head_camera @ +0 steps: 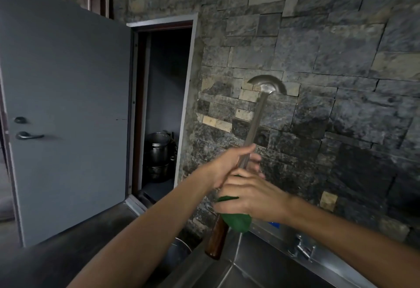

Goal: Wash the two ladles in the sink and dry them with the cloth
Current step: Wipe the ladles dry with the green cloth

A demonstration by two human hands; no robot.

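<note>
Head view is showing the left hand (229, 165) gripping the ladle (254, 124), shaft running from seven to one o'clock, while the right hand (247, 194) is closing the green cloth (237, 220) around it just below.

No readable text, labels, brands or numbers are showing anywhere in my view. A small blue patch (273, 224) is peeking out on the steel panel behind my right wrist; it may be a sticker, but it is mostly hidden and nothing on it is legible.
</note>
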